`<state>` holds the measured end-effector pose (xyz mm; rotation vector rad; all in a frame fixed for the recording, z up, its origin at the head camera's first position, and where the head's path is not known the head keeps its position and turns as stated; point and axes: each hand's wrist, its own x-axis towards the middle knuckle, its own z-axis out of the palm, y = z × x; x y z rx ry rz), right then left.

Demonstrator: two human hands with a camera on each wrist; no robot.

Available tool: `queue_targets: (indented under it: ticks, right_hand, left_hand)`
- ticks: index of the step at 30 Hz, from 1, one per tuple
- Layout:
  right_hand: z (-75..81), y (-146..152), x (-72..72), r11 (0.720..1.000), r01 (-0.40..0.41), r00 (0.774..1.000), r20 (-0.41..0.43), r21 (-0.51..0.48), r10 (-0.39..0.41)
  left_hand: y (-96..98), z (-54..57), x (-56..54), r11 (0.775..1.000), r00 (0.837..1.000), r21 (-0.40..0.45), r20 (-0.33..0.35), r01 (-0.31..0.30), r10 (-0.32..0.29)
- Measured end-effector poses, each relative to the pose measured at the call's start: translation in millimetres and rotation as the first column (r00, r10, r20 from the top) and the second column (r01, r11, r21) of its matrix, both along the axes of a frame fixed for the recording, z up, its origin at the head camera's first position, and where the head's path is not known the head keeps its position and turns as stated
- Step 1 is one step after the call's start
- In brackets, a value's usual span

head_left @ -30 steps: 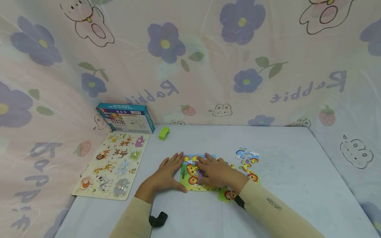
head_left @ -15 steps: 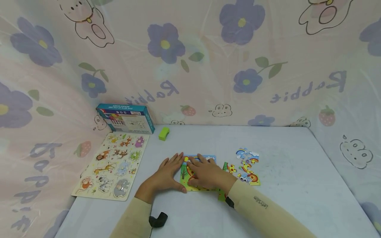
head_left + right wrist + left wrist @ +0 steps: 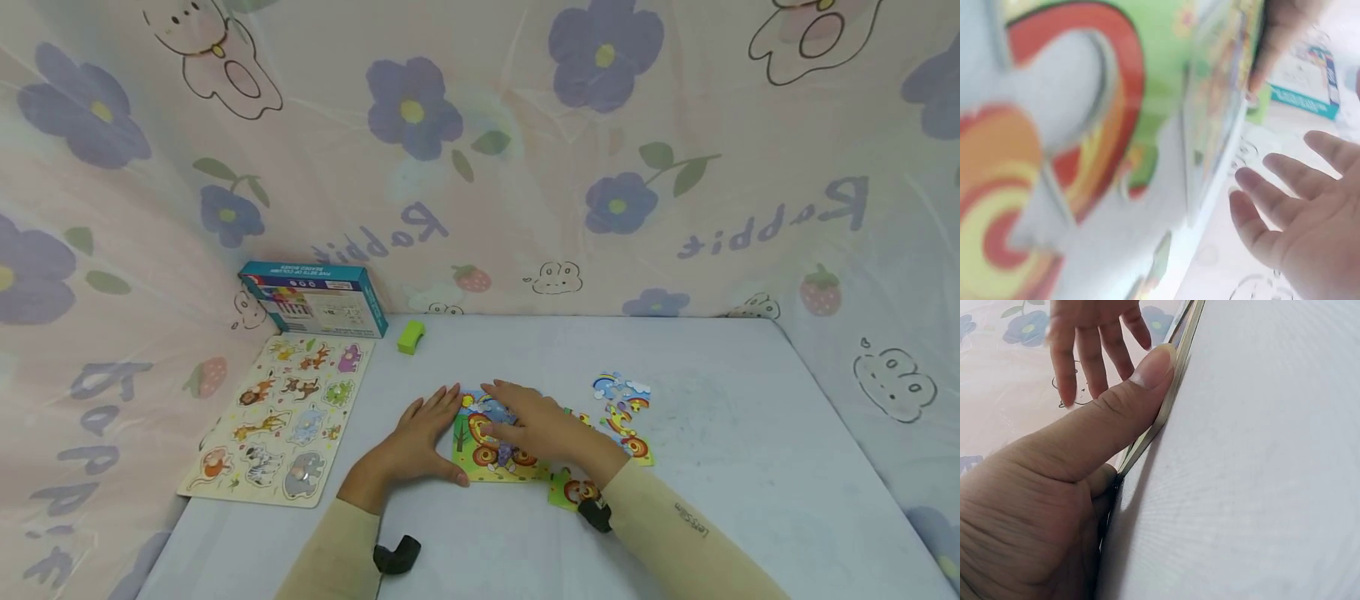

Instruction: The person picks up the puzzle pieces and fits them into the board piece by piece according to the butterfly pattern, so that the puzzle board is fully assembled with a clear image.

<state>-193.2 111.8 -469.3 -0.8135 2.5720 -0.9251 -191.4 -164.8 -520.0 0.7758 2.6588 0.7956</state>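
Note:
A square picture puzzle (image 3: pixel 491 465) with an orange, yellow and red picture on a green ground lies flat on the white table. My left hand (image 3: pixel 416 446) rests along its left side with fingers spread. In the left wrist view, the thumb (image 3: pixel 1116 412) touches the edge of the thin board. Over the puzzle's right part is my right hand (image 3: pixel 540 421), hiding what lies beneath. The right wrist view shows its fingers (image 3: pixel 1272 194) extended and spread, holding nothing. Right of the puzzle lie several loose puzzle pieces (image 3: pixel 637 450), partly hidden by the right hand and forearm.
An animal puzzle board (image 3: pixel 273 421) lies on the table's left side. Behind it stands a teal and white box (image 3: pixel 318 300), with a small green block (image 3: pixel 411 337) to its right. A flower-printed curtain (image 3: pixel 495 200) hangs behind the table.
My right hand shifted left over the puzzle, then back right, and now shows more of the picture. The left hand has stayed at the puzzle's left edge.

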Motion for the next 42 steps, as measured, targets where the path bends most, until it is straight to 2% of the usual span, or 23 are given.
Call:
queue_targets:
  ticks: [5, 8, 15, 20, 22, 27, 28, 30, 32, 33, 34, 36, 38, 40, 42]
  right_hand:
    - [5.8, 21, 3.2, 0.976, 0.087, 0.996, 0.05, -0.198, -0.079]
    - [6.0, 35, 5.0, 0.944, 0.149, 0.988, 0.088, -0.294, -0.128]
    - [1.9, 74, 2.3, 0.872, 0.229, 0.973, 0.094, -0.432, -0.209]
    - [1.5, 103, -2.6, 0.762, 0.291, 0.956, 0.148, -0.579, -0.252]
    - [-1.8, 115, -4.1, 0.693, 0.328, 0.944, 0.188, -0.642, -0.273]
    - [-13.7, 138, -4.4, 0.487, 0.409, 0.908, 0.292, -0.772, -0.3]
    - [-16.3, 142, -4.6, 0.459, 0.42, 0.901, 0.302, -0.783, -0.31]
    - [-21.2, 148, -5.8, 0.426, 0.442, 0.886, 0.311, -0.789, -0.343]
    - [-26.6, 153, -7.6, 0.422, 0.47, 0.866, 0.31, -0.775, -0.393]
    - [-29.7, 156, -8.4, 0.435, 0.49, 0.85, 0.303, -0.755, -0.431]
    - [-33.0, 158, -9.2, 0.46, 0.513, 0.833, 0.291, -0.725, -0.471]
    - [-40.0, 162, -10.8, 0.527, 0.561, 0.801, 0.26, -0.639, -0.539]
    - [-46.7, 164, -12.6, 0.614, 0.594, 0.784, 0.204, -0.52, -0.586]
    - [-52.5, 166, -14.2, 0.689, 0.597, 0.791, 0.159, -0.411, -0.591]
    - [-56.5, 166, -15.7, 0.744, 0.583, 0.806, 0.12, -0.328, -0.579]
  left_hand:
    - [0.1, -0.3, -0.2, 1.0, 1.0, 0.001, 0.016, -0.016, 0.016]
    - [0.5, -0.3, 0.0, 1.0, 0.999, -0.01, 0.025, -0.022, 0.022]
    - [1.5, -1.4, 0.2, 1.0, 0.999, -0.009, 0.02, -0.027, 0.027]
    - [2.2, -0.4, -0.1, 1.0, 0.999, -0.007, 0.026, -0.022, 0.022]
    - [2.8, 0.2, -0.2, 1.0, 0.999, -0.004, 0.029, -0.018, 0.018]
    - [3.7, -0.2, 0.5, 1.0, 0.999, -0.009, 0.027, -0.02, 0.02]
    - [3.5, -0.4, 1.0, 1.0, 0.999, -0.012, 0.029, -0.023, 0.024]
    - [2.8, -1.0, 1.5, 0.999, 0.999, -0.016, 0.027, -0.028, 0.028]
    - [2.0, -1.4, 2.0, 0.999, 0.999, -0.017, 0.025, -0.03, 0.031]
    - [1.6, -1.3, 2.2, 0.999, 0.999, -0.011, 0.027, -0.031, 0.032]
    - [1.3, -1.4, 2.2, 0.999, 0.999, -0.008, 0.026, -0.031, 0.032]
    - [0.9, -1.1, 2.2, 1.0, 0.999, 0.002, 0.028, -0.03, 0.03]
    - [0.5, -0.9, 2.3, 1.0, 0.999, 0.007, 0.031, -0.028, 0.028]
    - [0.5, -1.0, 2.0, 1.0, 0.999, 0.009, 0.03, -0.026, 0.026]
    - [0.6, -1.4, 1.8, 1.0, 0.999, 0.005, 0.03, -0.023, 0.023]
